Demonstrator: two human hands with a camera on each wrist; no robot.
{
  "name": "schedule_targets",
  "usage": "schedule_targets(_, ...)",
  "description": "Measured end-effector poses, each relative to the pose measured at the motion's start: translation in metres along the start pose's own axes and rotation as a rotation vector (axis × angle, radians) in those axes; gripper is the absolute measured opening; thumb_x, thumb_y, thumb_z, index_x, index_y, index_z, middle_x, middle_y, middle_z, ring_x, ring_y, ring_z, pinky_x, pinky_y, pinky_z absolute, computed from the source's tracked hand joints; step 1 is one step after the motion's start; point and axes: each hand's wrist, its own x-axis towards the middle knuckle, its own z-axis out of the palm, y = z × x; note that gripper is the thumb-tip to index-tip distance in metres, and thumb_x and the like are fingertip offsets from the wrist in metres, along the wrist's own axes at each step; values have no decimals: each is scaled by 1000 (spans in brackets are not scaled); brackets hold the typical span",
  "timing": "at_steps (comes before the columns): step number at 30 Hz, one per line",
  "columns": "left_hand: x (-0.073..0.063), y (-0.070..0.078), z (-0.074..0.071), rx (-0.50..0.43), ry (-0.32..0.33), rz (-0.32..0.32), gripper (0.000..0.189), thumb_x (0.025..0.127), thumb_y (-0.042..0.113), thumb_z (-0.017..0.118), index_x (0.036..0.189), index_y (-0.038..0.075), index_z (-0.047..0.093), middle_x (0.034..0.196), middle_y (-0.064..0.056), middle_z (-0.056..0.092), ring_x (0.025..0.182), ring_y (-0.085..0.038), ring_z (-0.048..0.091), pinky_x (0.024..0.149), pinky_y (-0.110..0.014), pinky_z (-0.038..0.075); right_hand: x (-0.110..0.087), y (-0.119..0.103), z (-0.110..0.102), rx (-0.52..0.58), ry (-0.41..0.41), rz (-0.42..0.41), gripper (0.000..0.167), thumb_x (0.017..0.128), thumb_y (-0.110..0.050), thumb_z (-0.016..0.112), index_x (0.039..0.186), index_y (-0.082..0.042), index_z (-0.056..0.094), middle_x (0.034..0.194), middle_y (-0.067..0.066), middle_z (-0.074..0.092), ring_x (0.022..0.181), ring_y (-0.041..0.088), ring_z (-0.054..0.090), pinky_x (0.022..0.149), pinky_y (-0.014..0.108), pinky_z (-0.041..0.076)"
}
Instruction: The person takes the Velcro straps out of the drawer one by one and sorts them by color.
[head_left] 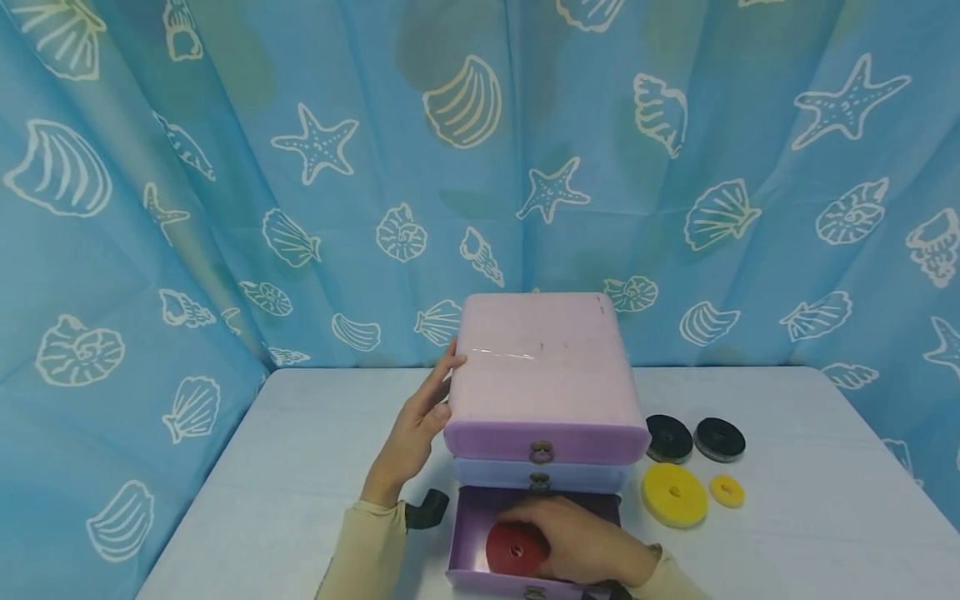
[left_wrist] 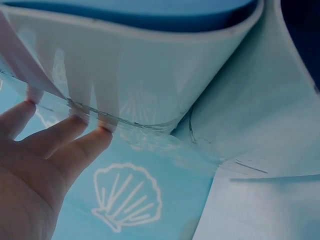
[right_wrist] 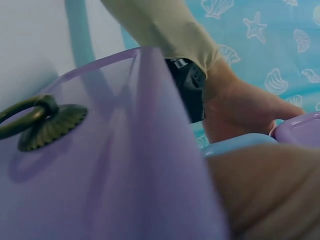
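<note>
A small drawer cabinet (head_left: 543, 358) with a pink top stands on the table, and its bottom purple drawer (head_left: 467, 533) is pulled out. Inside that drawer my right hand (head_left: 581, 537) grips a red disc-shaped roll (head_left: 517, 548) with a small hole in its middle. My left hand (head_left: 411, 437) rests its extended fingers against the cabinet's left side; the left wrist view shows the fingertips (left_wrist: 104, 134) touching that side wall. In the right wrist view the drawer's front with a brass ring pull (right_wrist: 42, 120) hides the roll and most of the right hand.
Right of the cabinet lie two black rolls (head_left: 720, 439), a large yellow roll (head_left: 674, 495) and a small yellow ring (head_left: 727, 491). The blue middle drawer (head_left: 495, 473) and purple top drawer (head_left: 495, 440) are closed. A shell-print curtain (head_left: 360, 192) hangs behind the white table (head_left: 315, 433).
</note>
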Motion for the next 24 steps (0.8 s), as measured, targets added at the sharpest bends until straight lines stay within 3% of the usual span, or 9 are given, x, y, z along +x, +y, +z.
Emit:
schedule_targets(8, 2, 2, 0, 0, 5, -3, 66, 105, 51, 43, 157, 10, 34, 169, -3, 13, 146, -43, 29, 109, -58, 35, -1, -2, 0, -46, 5, -24, 70, 70, -4, 88, 133, -22, 63, 127, -8, 64, 110, 10, 57, 101, 45, 49)
schedule_targets(13, 2, 1, 1, -6, 0, 3, 65, 106, 49, 42, 157, 8, 32, 169, -4, 12, 146, -43, 29, 110, -54, 36, -2, -2, 1, -71, 12, -16, 70, 71, -4, 88, 134, -22, 62, 129, -6, 64, 112, 11, 57, 102, 46, 48)
schedule_targets(17, 1, 1, 1, -18, -4, -1, 65, 107, 48, 43, 157, 8, 32, 169, -5, 11, 146, -43, 28, 110, -50, 37, -3, 0, 1, -29, 28, -8, 69, 72, -9, 89, 133, -23, 62, 129, -7, 64, 112, 10, 57, 101, 47, 49)
schedule_targets(24, 2, -1, 1, 6, 2, -12, 63, 107, 46, 43, 157, 10, 31, 169, -4, 11, 146, -44, 28, 108, -61, 35, -7, 1, 1, 65, 83, 16, 67, 74, -20, 89, 134, -21, 60, 127, -7, 64, 111, 11, 58, 98, 49, 50)
